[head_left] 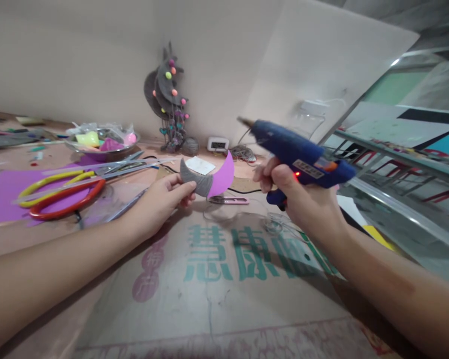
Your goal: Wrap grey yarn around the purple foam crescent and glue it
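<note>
My left hand (174,194) pinches a crescent moon shape (221,178) by its left part. Grey yarn (198,182) wraps that left half, while the right half is bare purple. Raised to the right, my right hand (295,192) grips a blue hot glue gun (288,144) by its handle, with a red light glowing on its side. The nozzle points up and left, apart from the crescent. Just below the crescent lies a pair of pink thread snips (230,200). A loose grey strand trails over the printed board (164,309).
Large scissors (67,209) with red and yellow handles lie at left on purple sheets (3,194). Behind are a metal bowl (101,149) of coloured pieces, a grey moon ornament (164,94), a yarn ball (190,146) and a small digital clock (217,144).
</note>
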The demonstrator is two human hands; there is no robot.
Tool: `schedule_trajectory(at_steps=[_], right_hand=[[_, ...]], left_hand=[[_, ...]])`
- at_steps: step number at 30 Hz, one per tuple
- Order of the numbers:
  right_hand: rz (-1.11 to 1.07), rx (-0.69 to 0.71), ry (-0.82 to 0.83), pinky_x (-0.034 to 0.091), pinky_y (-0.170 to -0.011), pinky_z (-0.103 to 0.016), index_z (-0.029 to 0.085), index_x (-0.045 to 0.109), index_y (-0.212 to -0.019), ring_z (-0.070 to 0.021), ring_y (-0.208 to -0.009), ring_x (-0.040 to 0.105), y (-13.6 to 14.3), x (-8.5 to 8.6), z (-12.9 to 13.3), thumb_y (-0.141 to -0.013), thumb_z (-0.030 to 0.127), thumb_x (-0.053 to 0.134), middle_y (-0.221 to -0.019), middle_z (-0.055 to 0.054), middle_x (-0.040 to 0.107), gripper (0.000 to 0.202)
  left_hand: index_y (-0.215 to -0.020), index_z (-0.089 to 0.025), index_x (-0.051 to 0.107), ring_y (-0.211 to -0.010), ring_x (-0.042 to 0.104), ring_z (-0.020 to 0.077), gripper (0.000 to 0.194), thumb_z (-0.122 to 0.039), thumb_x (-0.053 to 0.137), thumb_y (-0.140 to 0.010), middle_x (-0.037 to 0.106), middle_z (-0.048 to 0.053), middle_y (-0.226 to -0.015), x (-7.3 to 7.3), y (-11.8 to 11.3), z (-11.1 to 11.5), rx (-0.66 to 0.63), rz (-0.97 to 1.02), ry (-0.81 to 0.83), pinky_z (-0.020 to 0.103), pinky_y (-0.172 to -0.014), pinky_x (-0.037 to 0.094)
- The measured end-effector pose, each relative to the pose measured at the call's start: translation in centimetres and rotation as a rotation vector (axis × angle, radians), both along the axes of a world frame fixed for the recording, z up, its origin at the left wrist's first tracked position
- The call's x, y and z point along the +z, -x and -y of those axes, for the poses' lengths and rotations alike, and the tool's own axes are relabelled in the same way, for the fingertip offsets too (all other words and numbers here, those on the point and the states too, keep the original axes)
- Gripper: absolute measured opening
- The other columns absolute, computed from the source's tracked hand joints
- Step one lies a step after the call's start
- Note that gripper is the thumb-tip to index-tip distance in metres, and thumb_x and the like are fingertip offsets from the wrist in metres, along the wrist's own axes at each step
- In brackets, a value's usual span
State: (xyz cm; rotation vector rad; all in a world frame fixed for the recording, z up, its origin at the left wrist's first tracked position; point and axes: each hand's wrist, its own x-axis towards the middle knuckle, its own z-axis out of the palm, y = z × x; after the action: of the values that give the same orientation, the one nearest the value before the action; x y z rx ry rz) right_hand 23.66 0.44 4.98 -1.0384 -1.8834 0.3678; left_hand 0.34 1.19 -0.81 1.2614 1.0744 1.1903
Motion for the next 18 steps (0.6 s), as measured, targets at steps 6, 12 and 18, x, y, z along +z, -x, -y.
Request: schedule_trajectory(at_steps=[6, 12, 18], right_hand=[[0.136, 0.15, 0.138, 0.052, -0.068, -0.035, 0.022, 0.063, -0.076, -0.02, -0.073, 0.062, 0.3, -1.5, -0.3, -0.083, 0.049, 0.054, -0.078, -0.004, 0.066, 0.029], [0.209, 0.085, 0.151, 0.045, -0.05, -0.031, 0.021, 0.06, -0.066, -0.0172, -0.054, 0.056, 0.8, -2.9, 0.4, -0.073, 0.057, 0.062, -0.058, -0.002, 0.06, 0.038], [0.267, 0.047, 0.154, 0.043, -0.049, -0.028, 0.02, 0.059, -0.065, -0.016, -0.054, 0.055, 0.4, -4.0, -0.2, -0.073, 0.056, 0.063, -0.059, -0.001, 0.058, 0.037]], left_hand=[[-0.071, -0.017, 0.049, -0.054, 0.049, 0.0088, 0.024, -0.038, 0.059, -0.08, 0.056, -0.003, -0.063, 0.1, 0.0, 0.2, 0.05, 0.017, -0.017, 0.021, -0.054, 0.04], [-0.078, -0.018, 0.051, -0.058, 0.05, 0.009, 0.017, -0.033, 0.056, -0.082, 0.056, -0.004, -0.066, 0.3, 0.2, 0.1, 0.144, -0.073, -0.133, 0.02, -0.056, 0.039], [-0.075, -0.018, 0.05, -0.059, 0.049, 0.01, 0.015, -0.03, 0.053, -0.084, 0.053, -0.003, -0.065, 0.5, 0.4, -0.1, 0.16, -0.149, -0.194, 0.022, -0.058, 0.038]])
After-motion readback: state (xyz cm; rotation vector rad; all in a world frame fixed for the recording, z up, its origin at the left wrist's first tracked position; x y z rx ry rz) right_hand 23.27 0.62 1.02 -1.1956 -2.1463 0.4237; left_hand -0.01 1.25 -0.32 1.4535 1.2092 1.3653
